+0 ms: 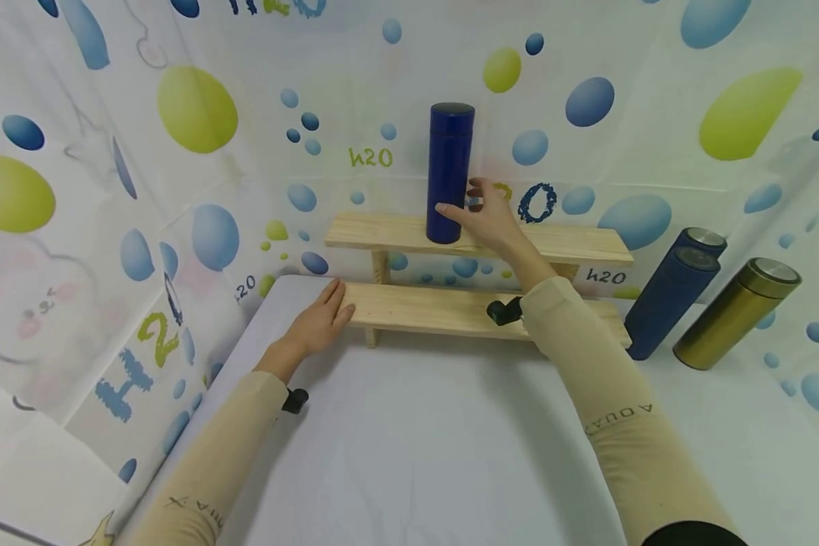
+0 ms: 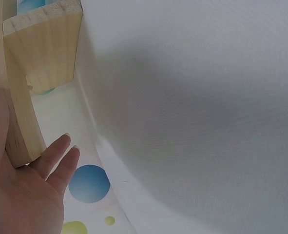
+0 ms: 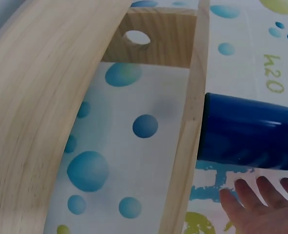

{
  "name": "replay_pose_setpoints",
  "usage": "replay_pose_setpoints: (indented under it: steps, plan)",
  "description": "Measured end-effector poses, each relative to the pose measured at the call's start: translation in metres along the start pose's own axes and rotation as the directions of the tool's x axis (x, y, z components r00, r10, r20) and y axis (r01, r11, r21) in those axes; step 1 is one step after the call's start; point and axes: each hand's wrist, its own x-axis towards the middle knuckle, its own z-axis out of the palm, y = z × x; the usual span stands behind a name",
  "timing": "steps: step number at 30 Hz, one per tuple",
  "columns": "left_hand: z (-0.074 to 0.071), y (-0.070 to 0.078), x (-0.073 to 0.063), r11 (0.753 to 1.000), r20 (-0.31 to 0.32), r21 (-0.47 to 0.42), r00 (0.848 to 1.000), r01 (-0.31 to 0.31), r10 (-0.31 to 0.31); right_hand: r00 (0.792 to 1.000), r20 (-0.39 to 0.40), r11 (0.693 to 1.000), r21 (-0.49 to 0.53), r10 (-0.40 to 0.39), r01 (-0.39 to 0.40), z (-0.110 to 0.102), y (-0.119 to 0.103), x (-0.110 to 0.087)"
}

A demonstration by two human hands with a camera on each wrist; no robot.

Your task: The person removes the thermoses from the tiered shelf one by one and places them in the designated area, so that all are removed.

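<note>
A glossy dark-blue thermos bottle (image 1: 449, 167) stands upright on the upper board (image 1: 375, 230) of a two-tier wooden shelf. Beside its right side is my right hand (image 1: 489, 218), fingers spread, the thumb passing in front of the bottle's lower part. In the right wrist view a gap shows between the fingertips (image 3: 226, 196) and the bottle (image 3: 251, 129). My left hand (image 1: 316, 322) rests against the left end of the lower board (image 1: 416, 305). The left wrist view shows two of its fingers stretched out past the wood.
To the right of the shelf stand two blue thermos bottles (image 1: 669, 292), one partly behind the other, and a gold thermos bottle (image 1: 733, 318). A white cloth (image 1: 409, 440) covers the table. Behind the shelf hangs a patterned curtain (image 1: 246, 182).
</note>
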Motion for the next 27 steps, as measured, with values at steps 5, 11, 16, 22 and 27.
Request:
replay_pose_setpoints:
  steps: [5,11,16,22,27]
  plan:
    - [-0.003,0.002,0.001,1.000,-0.007,0.005,1.000,-0.001,0.001,0.999,-0.047,0.997,0.076,-0.019,0.023,0.007,-0.007,0.008]
    - [-0.002,0.000,0.001,1.000,-0.005,0.010,1.000,0.006,-0.006,0.995,-0.095,0.994,0.107,-0.017,0.027,0.013,-0.013,0.014]
    - [0.000,0.000,-0.001,1.000,-0.005,0.008,1.000,0.007,-0.007,0.993,-0.117,0.992,0.122,-0.015,0.029,0.016,-0.015,0.020]
    - [0.000,0.001,-0.001,1.000,0.000,0.008,1.000,0.008,-0.008,0.989,-0.145,0.996,0.087,-0.025,0.038,0.018,-0.015,0.023]
    - [-0.002,0.002,0.000,1.000,0.009,0.006,1.000,0.011,-0.011,0.985,-0.169,0.995,0.078,-0.044,0.058,0.013,-0.017,0.022]
